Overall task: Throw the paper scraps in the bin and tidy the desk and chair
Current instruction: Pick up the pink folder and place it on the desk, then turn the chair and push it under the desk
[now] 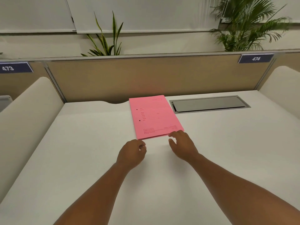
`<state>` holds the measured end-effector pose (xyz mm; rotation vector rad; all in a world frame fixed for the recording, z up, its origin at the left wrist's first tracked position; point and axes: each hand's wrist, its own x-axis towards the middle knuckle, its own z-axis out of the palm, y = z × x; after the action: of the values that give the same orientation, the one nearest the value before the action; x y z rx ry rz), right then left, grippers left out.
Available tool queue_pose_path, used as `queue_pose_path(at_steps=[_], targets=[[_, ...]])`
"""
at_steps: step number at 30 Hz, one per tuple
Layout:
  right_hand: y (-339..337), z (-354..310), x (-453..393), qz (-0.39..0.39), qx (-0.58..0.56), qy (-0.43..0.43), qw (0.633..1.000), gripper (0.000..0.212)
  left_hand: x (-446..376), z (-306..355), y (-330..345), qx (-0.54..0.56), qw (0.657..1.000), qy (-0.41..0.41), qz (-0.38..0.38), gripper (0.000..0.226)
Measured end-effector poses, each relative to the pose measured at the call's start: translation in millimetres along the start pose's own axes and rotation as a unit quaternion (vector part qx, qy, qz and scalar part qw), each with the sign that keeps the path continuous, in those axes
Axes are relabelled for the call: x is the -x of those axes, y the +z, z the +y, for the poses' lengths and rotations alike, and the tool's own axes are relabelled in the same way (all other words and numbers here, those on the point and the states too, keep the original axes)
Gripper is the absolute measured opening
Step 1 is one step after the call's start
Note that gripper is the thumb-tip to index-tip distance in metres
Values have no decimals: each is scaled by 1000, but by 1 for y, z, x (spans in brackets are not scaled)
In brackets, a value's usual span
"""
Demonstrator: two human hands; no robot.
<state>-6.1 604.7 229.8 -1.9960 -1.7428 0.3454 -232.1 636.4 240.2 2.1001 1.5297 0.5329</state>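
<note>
On the desk (81, 143) lies one pink folder (154, 116); left hand (132, 152) curled empty, right hand (182, 146) open, touching it.

Both forearms are bare, with no sleeve in view. The left hand (131, 153) and right hand (183, 147) wear no gloves. No watch or bracelet shows at either wrist.

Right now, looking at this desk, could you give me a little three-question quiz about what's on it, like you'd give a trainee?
1. True or false: the pink folder lies closed and flat on the desk.
2. Which hand touches the folder's near edge: A) left hand B) right hand?
3. Fill in: the grey cable hatch sits to the folder's ____ side.

Key: 1 true; 2 B; 3 right.
</note>
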Motion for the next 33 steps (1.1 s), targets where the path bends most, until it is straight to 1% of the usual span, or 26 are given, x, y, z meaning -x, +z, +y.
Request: queue_pose_path(at_steps=[5,10,17,22,27,33], targets=[[-14,-15,68,-9,-21,-4,1000,27,59,15,-7,6,999,33,0,23],[-28,-25,137,3,-29,-19,999,21,121,32,-13,-6,997,78,-2,23],[-58,-27,226,-10,-29,-30,999,20,198,72,-17,-16,995,96,-20,26],[-82,-15,267,-40,-19,-43,998,20,245,102,-6,-24,994,102,-28,27],[-106,3,308,-88,2,-65,994,27,291,137,11,-35,994,97,-29,29],[-148,43,369,-116,11,-88,989,27,352,198,36,-48,995,83,-5,30]])
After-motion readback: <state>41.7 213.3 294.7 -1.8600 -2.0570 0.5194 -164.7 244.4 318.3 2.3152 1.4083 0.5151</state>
